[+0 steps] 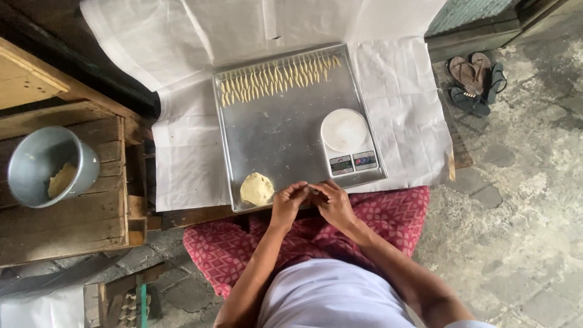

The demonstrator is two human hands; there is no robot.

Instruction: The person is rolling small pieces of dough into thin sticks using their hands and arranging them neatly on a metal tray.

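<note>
Your left hand (pixel 288 199) and right hand (pixel 331 200) pinch 1 small dough bit (pixel 310 189) together; dough ball (pixel 257 188) just left; 1 row of shaped pieces (pixel 276 78) done far across tray (pixel 285 140), most still bare.

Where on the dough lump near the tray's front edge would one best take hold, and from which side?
Probably from above, fingers closing around the sides of the dough lump. It sits as a low rounded mound on the flat metal tray, with open tray behind and left of it. The left hand is just to its right, so that side is tighter.
</note>
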